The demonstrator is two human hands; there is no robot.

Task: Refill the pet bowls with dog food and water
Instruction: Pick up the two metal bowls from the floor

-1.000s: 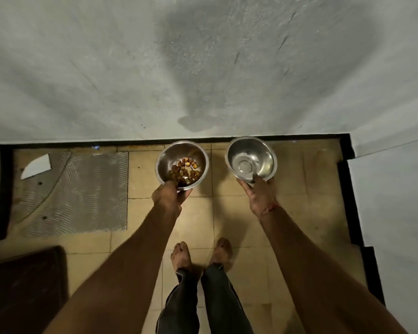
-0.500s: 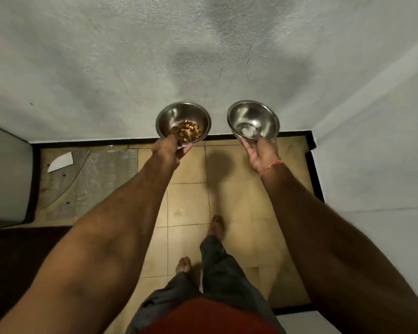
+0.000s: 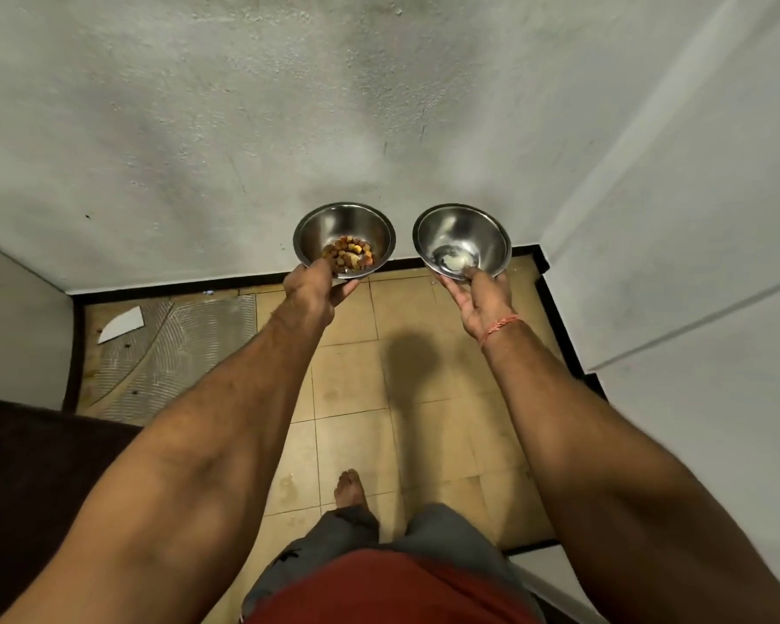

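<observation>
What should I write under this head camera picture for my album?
Two hands lift metal bowls: left hand holds dog food bowl, right hand nearly empty bowl.

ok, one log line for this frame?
left hand: holds kibble bowl | right hand: holds second bowl, no kibble | both off floor

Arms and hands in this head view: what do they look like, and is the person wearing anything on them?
Both forearms are bare, with no sleeves in view and no gloves. The left hand wears nothing that shows. The right hand has a thin orange-red thread tied round the wrist. No watch or rings are visible.
</observation>
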